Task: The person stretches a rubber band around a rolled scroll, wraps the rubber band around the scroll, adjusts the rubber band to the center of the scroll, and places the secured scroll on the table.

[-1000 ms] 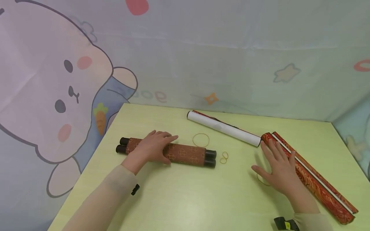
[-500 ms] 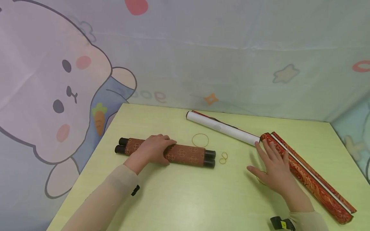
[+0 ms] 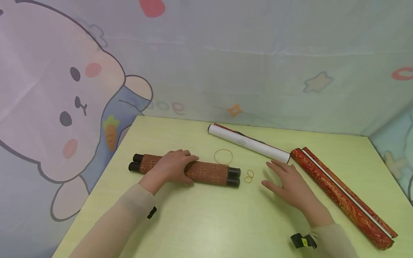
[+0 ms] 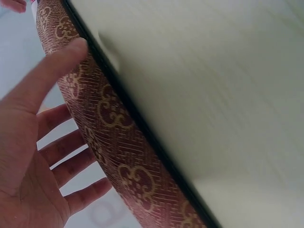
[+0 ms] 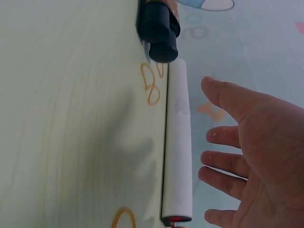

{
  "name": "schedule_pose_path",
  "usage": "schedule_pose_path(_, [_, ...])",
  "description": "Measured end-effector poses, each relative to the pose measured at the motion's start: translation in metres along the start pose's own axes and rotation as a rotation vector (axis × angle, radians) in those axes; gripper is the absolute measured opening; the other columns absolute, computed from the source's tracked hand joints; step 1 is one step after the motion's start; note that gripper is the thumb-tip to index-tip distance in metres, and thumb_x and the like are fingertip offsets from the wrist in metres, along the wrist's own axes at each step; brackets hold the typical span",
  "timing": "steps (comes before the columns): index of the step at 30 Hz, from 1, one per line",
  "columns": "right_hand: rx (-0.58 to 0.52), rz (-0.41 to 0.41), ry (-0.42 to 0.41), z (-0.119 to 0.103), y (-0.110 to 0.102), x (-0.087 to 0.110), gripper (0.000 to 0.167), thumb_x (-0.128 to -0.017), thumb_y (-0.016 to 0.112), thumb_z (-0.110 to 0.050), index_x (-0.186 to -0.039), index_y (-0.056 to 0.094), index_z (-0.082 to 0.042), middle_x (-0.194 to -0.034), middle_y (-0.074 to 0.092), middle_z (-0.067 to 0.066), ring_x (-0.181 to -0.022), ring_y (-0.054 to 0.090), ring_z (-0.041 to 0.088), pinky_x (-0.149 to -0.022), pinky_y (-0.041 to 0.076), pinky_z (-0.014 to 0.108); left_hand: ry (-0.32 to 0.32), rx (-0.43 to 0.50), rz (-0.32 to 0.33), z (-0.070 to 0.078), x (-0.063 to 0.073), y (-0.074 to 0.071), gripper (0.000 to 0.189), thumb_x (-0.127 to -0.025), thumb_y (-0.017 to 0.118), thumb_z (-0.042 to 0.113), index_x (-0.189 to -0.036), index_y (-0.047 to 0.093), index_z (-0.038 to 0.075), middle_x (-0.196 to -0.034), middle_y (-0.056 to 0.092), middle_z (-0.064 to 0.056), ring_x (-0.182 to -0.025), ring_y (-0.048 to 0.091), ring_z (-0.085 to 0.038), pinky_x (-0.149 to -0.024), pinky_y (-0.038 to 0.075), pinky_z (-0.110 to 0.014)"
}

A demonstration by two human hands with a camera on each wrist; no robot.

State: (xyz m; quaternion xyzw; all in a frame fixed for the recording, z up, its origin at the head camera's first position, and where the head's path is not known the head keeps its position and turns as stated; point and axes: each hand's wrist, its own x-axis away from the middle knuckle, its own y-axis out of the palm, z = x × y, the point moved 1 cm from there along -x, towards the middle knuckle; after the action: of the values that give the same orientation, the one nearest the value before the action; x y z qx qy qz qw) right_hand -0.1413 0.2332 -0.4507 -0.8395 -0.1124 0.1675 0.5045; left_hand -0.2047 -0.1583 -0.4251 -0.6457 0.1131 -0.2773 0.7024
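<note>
A rolled scroll (image 3: 209, 173) in brown-red patterned cloth, with two black rod ends at each side, lies on the left half of the table. My left hand (image 3: 173, 167) grips it across the middle, thumb (image 4: 71, 54) on the near edge and fingers over the far side. To the right, my right hand (image 3: 292, 186) hovers above the tabletop with spread, relaxed fingers, holding nothing. Between the hands lies a small twisted rubber band (image 3: 248, 176). Behind it, a larger rubber band (image 3: 223, 156) forms a loose loop. Another rubber band (image 5: 123, 218) shows in the right wrist view.
A white rolled scroll (image 3: 250, 143) with a red edge lies at the back of the pale yellow table (image 3: 206, 222). A red-gold patterned scroll (image 3: 342, 199) runs diagonally along the right side. Behind the table hangs a cartoon-printed cloth (image 3: 226, 61).
My right hand has moved left, away from the red-gold scroll and toward the small twisted rubber band. My left hand stays on the brown-red scroll, which has not visibly moved.
</note>
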Motion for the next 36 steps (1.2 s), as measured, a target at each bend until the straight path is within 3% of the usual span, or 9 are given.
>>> schedule_pose_path(5, [-0.011,-0.011,-0.027,-0.012,0.004,-0.01,0.063,-0.1,0.077,-0.033,-0.149,0.059,0.002,-0.154,0.053,0.027,-0.141,0.048,0.053,-0.114,0.04,0.068,0.023,0.051,0.004,0.007,-0.008,-0.007,0.081,-0.086,0.086,0.056,-0.151,0.062,0.016,-0.138,0.065,-0.008,-0.125,0.062,-0.031,-0.107,0.05,-0.055])
schedule_pose_path(16, [-0.038,-0.042,-0.016,-0.026,0.011,-0.016,0.061,-0.102,0.075,-0.036,-0.15,0.06,-0.002,-0.154,0.054,0.025,-0.141,0.048,0.056,-0.116,0.037,0.071,0.001,0.072,-0.049,0.014,-0.046,-0.022,0.074,-0.095,0.073,0.062,-0.154,0.059,0.019,-0.151,0.058,-0.01,-0.138,0.057,-0.033,-0.114,0.046,-0.054])
schedule_pose_path(24, [-0.026,-0.051,-0.023,-0.027,0.014,-0.016,0.061,-0.102,0.073,-0.036,-0.15,0.059,-0.001,-0.154,0.055,0.025,-0.141,0.051,0.051,-0.122,0.03,0.07,-0.033,0.064,-0.079,0.019,-0.075,-0.027,0.063,-0.1,0.071,0.052,-0.153,0.06,0.02,-0.153,0.058,-0.009,-0.142,0.054,-0.03,-0.114,0.046,-0.05])
schedule_pose_path(32, [-0.018,-0.049,-0.027,-0.025,0.019,-0.014,0.062,-0.102,0.074,-0.036,-0.15,0.058,0.0,-0.153,0.055,0.026,-0.141,0.052,0.049,-0.122,0.029,0.07,-0.022,0.024,-0.094,0.03,-0.106,-0.027,0.048,-0.103,0.071,0.035,-0.146,0.066,0.016,-0.151,0.062,-0.006,-0.142,0.056,-0.028,-0.113,0.049,-0.048])
schedule_pose_path(36, [-0.026,-0.045,-0.032,-0.027,0.019,-0.013,0.062,-0.102,0.074,-0.036,-0.15,0.059,0.0,-0.153,0.056,0.026,-0.141,0.053,0.049,-0.122,0.028,0.07,-0.022,0.004,-0.113,0.036,-0.119,-0.024,0.041,-0.104,0.069,0.029,-0.143,0.069,0.015,-0.148,0.065,-0.005,-0.135,0.061,-0.028,-0.109,0.052,-0.048])
